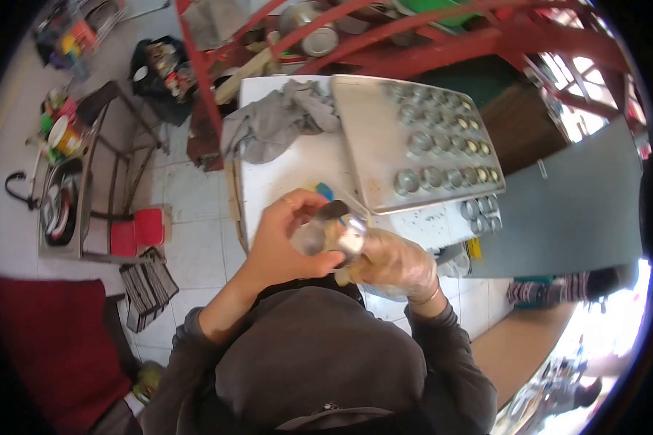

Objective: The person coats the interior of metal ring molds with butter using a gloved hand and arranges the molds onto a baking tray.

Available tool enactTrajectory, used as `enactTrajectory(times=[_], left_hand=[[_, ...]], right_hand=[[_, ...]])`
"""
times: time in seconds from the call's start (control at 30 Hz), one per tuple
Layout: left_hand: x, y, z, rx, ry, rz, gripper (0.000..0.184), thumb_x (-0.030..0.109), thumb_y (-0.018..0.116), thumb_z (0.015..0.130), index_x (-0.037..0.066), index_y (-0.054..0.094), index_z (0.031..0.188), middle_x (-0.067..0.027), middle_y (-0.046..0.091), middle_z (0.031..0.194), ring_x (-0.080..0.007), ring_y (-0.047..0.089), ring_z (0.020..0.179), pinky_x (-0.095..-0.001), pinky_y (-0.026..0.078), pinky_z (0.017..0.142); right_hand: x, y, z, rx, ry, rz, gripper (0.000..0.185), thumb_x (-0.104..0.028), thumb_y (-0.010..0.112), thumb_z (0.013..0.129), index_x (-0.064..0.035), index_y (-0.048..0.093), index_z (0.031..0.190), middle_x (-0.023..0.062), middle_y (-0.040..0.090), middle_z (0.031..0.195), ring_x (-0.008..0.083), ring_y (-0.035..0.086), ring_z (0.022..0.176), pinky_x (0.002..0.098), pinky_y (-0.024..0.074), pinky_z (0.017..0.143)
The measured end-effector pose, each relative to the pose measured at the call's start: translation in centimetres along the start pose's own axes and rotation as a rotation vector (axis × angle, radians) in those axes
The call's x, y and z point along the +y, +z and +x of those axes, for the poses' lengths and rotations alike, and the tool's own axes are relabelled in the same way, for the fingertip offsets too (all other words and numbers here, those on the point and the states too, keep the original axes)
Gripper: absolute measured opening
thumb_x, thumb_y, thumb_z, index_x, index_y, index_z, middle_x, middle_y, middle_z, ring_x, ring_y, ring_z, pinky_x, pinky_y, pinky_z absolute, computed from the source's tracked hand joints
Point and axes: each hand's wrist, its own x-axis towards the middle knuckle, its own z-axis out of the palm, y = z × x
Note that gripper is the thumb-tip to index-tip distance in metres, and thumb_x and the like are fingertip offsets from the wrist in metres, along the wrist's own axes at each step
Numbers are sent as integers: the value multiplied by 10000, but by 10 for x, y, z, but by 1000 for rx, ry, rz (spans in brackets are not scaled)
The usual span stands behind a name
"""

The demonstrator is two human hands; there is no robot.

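In front of my body, my left hand [272,235] curls around a small shiny jar [350,235] that is silver and reflective at its right end. A clear, glassy part shows between the thumb and fingers; blur hides its exact shape. My right hand [403,267], in a loose clear plastic glove, is closed against the jar's lower right side. Its fingertips are partly hidden, and a pale yellowish bit shows below them. Just beyond the jar, a small blue piece [324,191] lies on the white table [283,174].
A metal tray [366,145] holds rows of small glass jars [432,176] at its right side. Several silver-topped jars [480,214] stand by its near right corner. A grey cloth [286,119] lies crumpled at the back left. Red metal framework [413,43] borders the far side.
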Motion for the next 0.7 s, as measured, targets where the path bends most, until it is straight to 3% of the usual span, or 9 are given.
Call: enactTrajectory(times=[0.1, 0.2, 0.23, 0.33, 0.37, 0.47, 0.5, 0.6, 0.7], left_hand=[[-2, -2, 1, -24, -43, -99, 601, 67, 803, 633, -25, 521, 1156, -74, 592, 1088, -144, 559, 1041, -298, 417, 947], [0, 3, 7, 5, -53, -83, 612, 43, 795, 638, -32, 507, 1173, -79, 595, 1092, -143, 564, 1021, -297, 415, 941], [-4, 2, 8, 32, -47, -57, 613, 42, 795, 636, -29, 507, 1173, -78, 596, 1091, -141, 564, 1015, -295, 417, 933], [-18, 5, 8, 15, -22, -19, 614, 46, 797, 631, -18, 511, 1171, -73, 598, 1084, -138, 561, 1004, -297, 419, 914], [-20, 6, 5, -5, -17, -8, 614, 49, 798, 629, -15, 513, 1170, -71, 598, 1081, -138, 559, 1002, -299, 419, 908], [-27, 12, -3, -47, -58, -23, 614, 83, 803, 631, -10, 510, 1163, -59, 592, 1062, -138, 545, 1000, -311, 403, 921], [-27, 15, -3, -49, -62, -53, 606, 82, 799, 633, -9, 509, 1158, -58, 590, 1058, -138, 543, 1002, -308, 403, 920], [-22, 25, 2, -52, -52, -147, 584, 77, 790, 642, -9, 506, 1144, -55, 584, 1048, -139, 539, 1008, -301, 404, 919], [-19, 28, 5, -19, -11, -182, 567, 74, 785, 648, -11, 502, 1132, -57, 580, 1043, -140, 544, 1011, -297, 410, 920]], right_hand=[[17, -10, 11, 175, -194, -707, 162, -111, 637, 778, -28, 564, 896, 131, 545, 872, 347, 553, 763, 430, 438, 635], [33, -1, 10, 238, -200, -851, 156, -92, 634, 767, -53, 569, 904, 123, 528, 841, 339, 548, 741, 438, 432, 621], [44, 6, 12, 283, -296, -741, 131, -84, 617, 779, -55, 567, 897, 125, 544, 820, 345, 553, 737, 422, 441, 610], [42, 11, -10, 9, -169, -474, 159, -85, 603, 793, -46, 571, 943, 98, 551, 786, 288, 576, 720, 378, 456, 628], [31, 4, -16, -228, 131, -36, 189, -90, 597, 799, -34, 565, 977, 73, 539, 753, 210, 578, 706, 344, 452, 637], [1, -3, -23, -104, 198, 388, 183, -92, 606, 795, -30, 550, 957, 49, 508, 725, 144, 550, 703, 339, 436, 618], [1, 7, -26, 67, 249, 607, 233, -90, 611, 795, -3, 548, 1002, 92, 531, 714, 223, 586, 693, 350, 450, 624], [18, 0, -15, 273, 31, -387, 302, -101, 627, 792, 23, 554, 1058, 159, 589, 773, 334, 604, 729, 368, 467, 641], [42, 13, -17, 252, 15, -319, 189, -107, 656, 767, 13, 586, 895, 207, 623, 821, 399, 592, 753, 402, 465, 627]])
